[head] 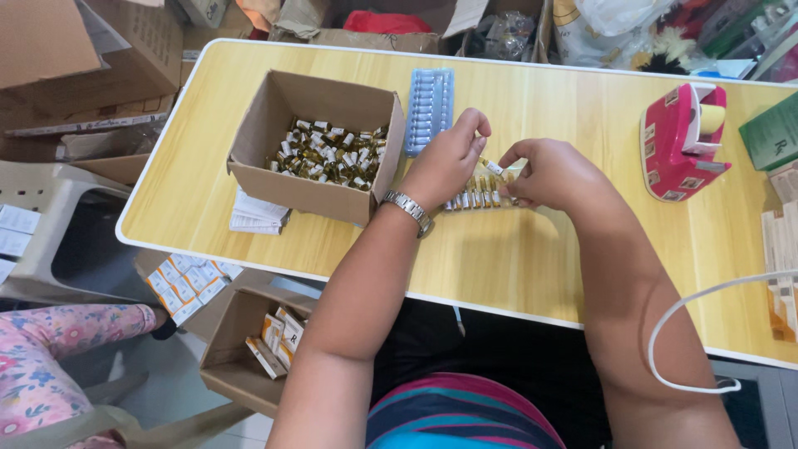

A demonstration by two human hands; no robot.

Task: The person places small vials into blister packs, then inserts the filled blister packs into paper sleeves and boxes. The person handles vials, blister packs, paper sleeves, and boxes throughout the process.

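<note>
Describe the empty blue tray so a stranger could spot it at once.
Start at the yellow table and find the open cardboard box of small amber vials. The blue tray lies just right of it, beyond the left hand. It alone is pale blue plastic, ribbed with empty slots.

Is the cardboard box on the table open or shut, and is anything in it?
Open. The cardboard box has no flaps over its top, and many small amber vials lie loose across its bottom, well below the rim.

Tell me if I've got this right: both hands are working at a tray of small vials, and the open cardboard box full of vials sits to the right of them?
Not quite. The head view shows the cardboard box to the left of the hands, beside the left hand. On the far side of the right hand stands a pink tape dispenser. Both hands are indeed at the tray of vials.
</note>
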